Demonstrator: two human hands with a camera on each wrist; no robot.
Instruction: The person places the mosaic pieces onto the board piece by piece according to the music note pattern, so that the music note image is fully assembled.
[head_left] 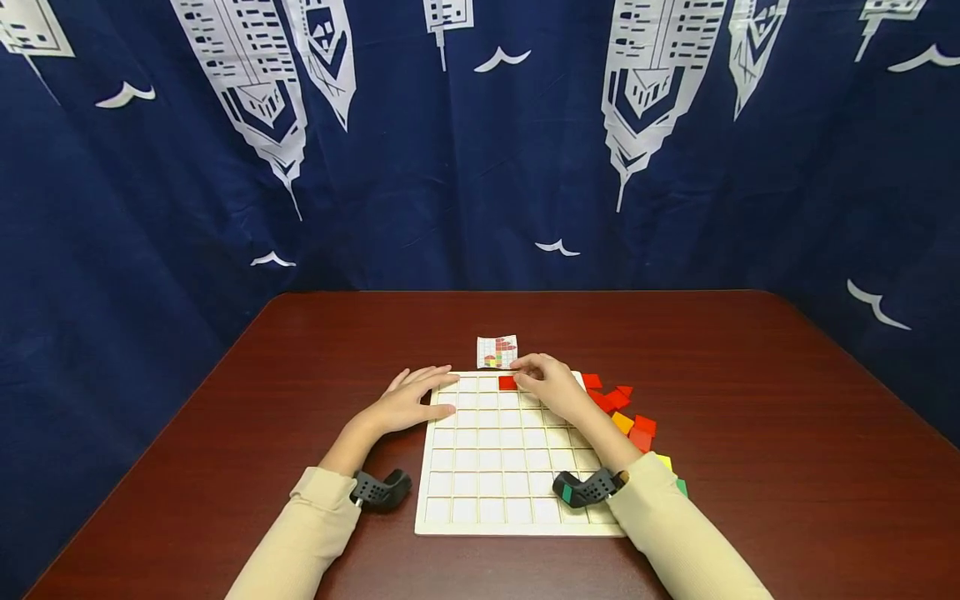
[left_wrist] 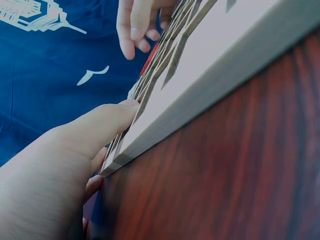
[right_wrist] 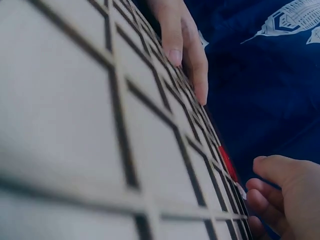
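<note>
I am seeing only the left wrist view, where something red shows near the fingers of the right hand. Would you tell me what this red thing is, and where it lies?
Observer: In the head view it is a red tile in the farthest row of the white board.
Operator: Thank you. Are there any loose pieces outside the board?
Observer: Yes, loose tiles in red, orange, yellow and green lie along its right side, some partly hidden by the right arm.
Operator: And is there anything beyond the far edge?
Observer: A small card, printed with coloured shapes on a grid, lies there.
</note>
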